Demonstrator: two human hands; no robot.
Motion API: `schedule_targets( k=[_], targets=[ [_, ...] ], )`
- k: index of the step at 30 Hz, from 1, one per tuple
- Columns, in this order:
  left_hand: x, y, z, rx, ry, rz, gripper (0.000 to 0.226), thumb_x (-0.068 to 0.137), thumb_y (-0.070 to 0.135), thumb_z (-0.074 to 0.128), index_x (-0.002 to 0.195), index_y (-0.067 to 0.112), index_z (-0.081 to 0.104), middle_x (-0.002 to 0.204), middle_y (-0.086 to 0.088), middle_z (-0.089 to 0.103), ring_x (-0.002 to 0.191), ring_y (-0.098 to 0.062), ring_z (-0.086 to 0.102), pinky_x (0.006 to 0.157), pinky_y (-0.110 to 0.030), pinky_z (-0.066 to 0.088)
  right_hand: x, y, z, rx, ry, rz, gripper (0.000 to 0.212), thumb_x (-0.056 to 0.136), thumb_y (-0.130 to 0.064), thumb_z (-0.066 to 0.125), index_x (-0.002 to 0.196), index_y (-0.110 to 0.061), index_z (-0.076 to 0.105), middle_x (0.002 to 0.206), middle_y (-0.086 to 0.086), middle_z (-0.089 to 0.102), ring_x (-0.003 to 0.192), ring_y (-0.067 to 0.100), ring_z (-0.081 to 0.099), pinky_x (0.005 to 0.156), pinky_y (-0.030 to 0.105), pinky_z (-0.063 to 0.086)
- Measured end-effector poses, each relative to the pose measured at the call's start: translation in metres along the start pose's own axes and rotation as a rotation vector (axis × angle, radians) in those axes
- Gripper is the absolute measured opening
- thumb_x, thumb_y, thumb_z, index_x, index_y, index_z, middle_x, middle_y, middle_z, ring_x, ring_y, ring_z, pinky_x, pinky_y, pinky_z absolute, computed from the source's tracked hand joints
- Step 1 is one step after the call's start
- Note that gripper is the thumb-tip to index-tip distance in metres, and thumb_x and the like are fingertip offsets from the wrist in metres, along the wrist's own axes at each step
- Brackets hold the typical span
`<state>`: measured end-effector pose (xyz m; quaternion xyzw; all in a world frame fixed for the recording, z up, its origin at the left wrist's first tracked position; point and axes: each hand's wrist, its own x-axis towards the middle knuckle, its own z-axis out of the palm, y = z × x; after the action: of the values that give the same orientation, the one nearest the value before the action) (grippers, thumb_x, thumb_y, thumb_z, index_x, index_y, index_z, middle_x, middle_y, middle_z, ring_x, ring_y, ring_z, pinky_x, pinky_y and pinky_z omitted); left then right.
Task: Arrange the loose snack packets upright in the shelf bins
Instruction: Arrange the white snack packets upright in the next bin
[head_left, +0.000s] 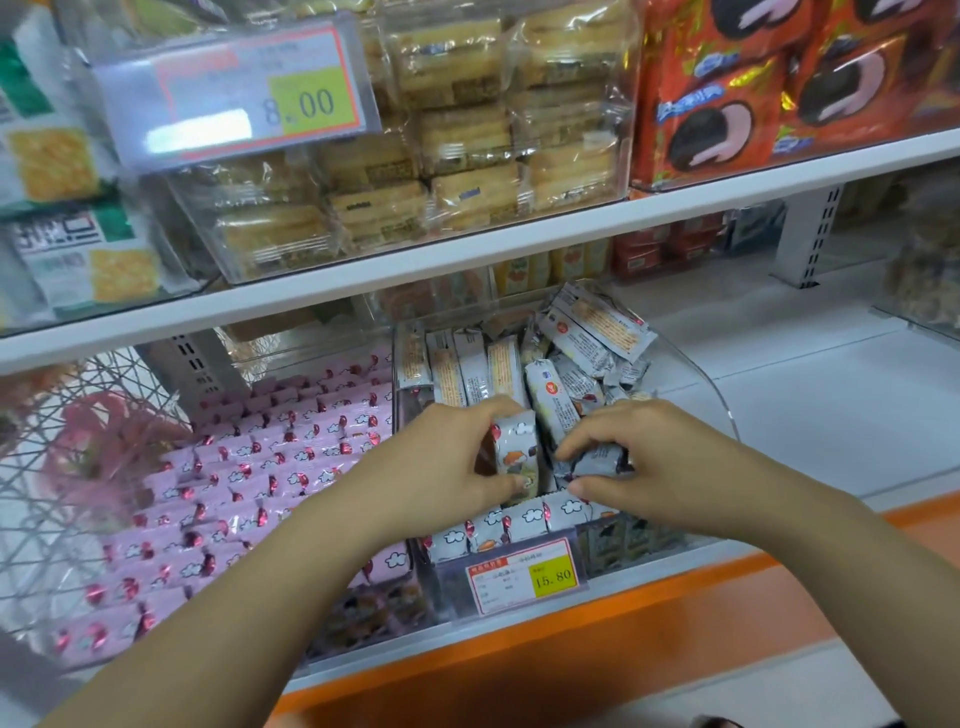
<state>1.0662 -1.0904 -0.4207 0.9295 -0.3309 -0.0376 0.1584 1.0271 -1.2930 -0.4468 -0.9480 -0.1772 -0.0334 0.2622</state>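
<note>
A clear plastic bin (719, 400) on the lower shelf holds silver-white snack packets (587, 332); those at the back right lie loose and tilted, those at the back left stand upright. My left hand (457, 462) grips one packet (517, 447) upright over the middle of the bin. My right hand (639, 457) pinches another silver packet (597, 460) lying sideways beside it. A row of upright packets (524, 519) with cloud print lines the bin's front.
A bin of pink packets (249, 467) in neat rows sits to the left, a wire basket (78, 467) beyond it. A price tag (524, 574) hangs on the bin front. Upper shelf (519, 234) carries biscuit packs (467, 140) and red boxes (779, 88). Bare white shelf (831, 405) lies right.
</note>
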Motion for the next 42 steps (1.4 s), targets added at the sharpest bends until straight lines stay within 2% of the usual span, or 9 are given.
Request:
schedule_targets(
  k=[5, 10, 16, 25, 29, 32, 36, 38, 42],
  targets=[
    [0.004, -0.005, -0.002, 0.108, -0.143, -0.038, 0.051, 0.090, 0.051, 0.055, 0.135, 0.030, 0.045, 0.067, 0.014, 0.048, 0.058, 0.004, 0.045, 0.051, -0.008, 0.029, 0.000, 0.002, 0.001, 0.004, 0.010, -0.001, 0.028, 0.083, -0.039, 0.066, 0.110, -0.032, 0.065, 0.108, -0.022, 0.062, 0.102, -0.007, 0.051, 0.094, 0.017, 0.039],
    [0.013, -0.009, -0.018, -0.029, -0.369, -0.036, 0.037, 0.094, 0.055, 0.033, 0.095, 0.025, 0.055, 0.086, 0.006, 0.054, 0.079, -0.010, 0.049, 0.081, -0.031, 0.043, 0.001, 0.005, 0.000, 0.034, 0.000, 0.005, 0.027, 0.083, -0.039, 0.067, 0.109, -0.034, 0.065, 0.107, -0.022, 0.061, 0.101, -0.007, 0.051, 0.092, 0.015, 0.039],
    [0.026, -0.014, -0.021, 0.096, -0.374, 0.021, 0.037, 0.098, 0.047, 0.039, 0.074, 0.020, 0.048, 0.066, 0.006, 0.042, 0.063, -0.012, 0.041, 0.063, -0.028, 0.035, 0.000, 0.004, 0.000, 0.037, 0.024, -0.010, 0.024, 0.082, -0.035, 0.069, 0.105, -0.030, 0.068, 0.101, -0.021, 0.063, 0.094, -0.010, 0.053, 0.080, -0.001, 0.036],
    [0.003, -0.019, -0.020, 0.033, -0.064, 0.031, 0.035, 0.098, 0.044, 0.035, 0.071, 0.023, 0.043, 0.062, 0.004, 0.040, 0.053, -0.005, 0.039, 0.052, -0.020, 0.029, 0.001, 0.007, -0.001, -0.019, 0.081, 0.011, 0.022, 0.085, -0.033, 0.066, 0.107, -0.031, 0.066, 0.092, -0.029, 0.054, 0.088, -0.010, 0.050, 0.075, 0.008, 0.040],
    [-0.014, -0.021, -0.040, -0.300, 0.110, -0.075, 0.041, 0.090, 0.050, 0.035, 0.096, 0.021, 0.063, 0.086, 0.006, 0.073, 0.079, -0.004, 0.069, 0.080, -0.029, 0.055, 0.003, 0.008, -0.002, -0.017, 0.104, 0.025, 0.023, 0.085, -0.034, 0.066, 0.108, -0.032, 0.065, 0.088, -0.029, 0.052, 0.089, -0.005, 0.052, 0.078, 0.018, 0.046],
    [-0.020, -0.026, -0.047, -0.480, 0.312, -0.131, 0.029, 0.097, 0.036, 0.039, 0.096, 0.021, 0.063, 0.085, 0.014, 0.073, 0.077, 0.001, 0.069, 0.073, -0.013, 0.053, 0.005, 0.008, 0.000, -0.011, 0.157, 0.036, 0.022, 0.085, -0.033, 0.067, 0.107, -0.030, 0.067, 0.086, -0.027, 0.053, 0.087, -0.004, 0.054, 0.079, 0.021, 0.048],
    [-0.018, -0.030, -0.036, -0.213, 0.624, -0.150, 0.022, 0.100, 0.030, 0.042, 0.086, 0.021, 0.056, 0.071, 0.015, 0.060, 0.065, 0.011, 0.055, 0.054, -0.005, 0.036, 0.010, 0.007, 0.005, 0.002, 0.197, 0.040, 0.021, 0.085, -0.030, 0.067, 0.106, -0.029, 0.067, 0.085, -0.027, 0.053, 0.086, -0.003, 0.054, 0.076, 0.021, 0.047],
    [-0.011, -0.031, -0.029, -0.136, 0.699, -0.147, 0.020, 0.099, 0.028, 0.045, 0.089, 0.015, 0.057, 0.072, 0.005, 0.058, 0.064, 0.002, 0.051, 0.052, -0.014, 0.033, 0.011, 0.006, 0.007, 0.012, 0.203, 0.039, 0.022, 0.085, -0.028, 0.068, 0.107, -0.028, 0.068, 0.085, -0.027, 0.052, 0.085, -0.002, 0.055, 0.077, 0.021, 0.048],
    [0.004, -0.036, -0.022, 0.051, 0.662, -0.170, 0.032, 0.098, 0.023, 0.048, 0.124, 0.006, 0.057, 0.107, -0.018, 0.064, 0.097, -0.035, 0.057, 0.066, -0.026, 0.028, 0.013, 0.006, 0.009, 0.032, 0.213, 0.044, 0.022, 0.084, -0.027, 0.069, 0.106, -0.028, 0.068, 0.085, -0.026, 0.054, 0.084, -0.001, 0.055, 0.075, 0.020, 0.047]
  ],
)
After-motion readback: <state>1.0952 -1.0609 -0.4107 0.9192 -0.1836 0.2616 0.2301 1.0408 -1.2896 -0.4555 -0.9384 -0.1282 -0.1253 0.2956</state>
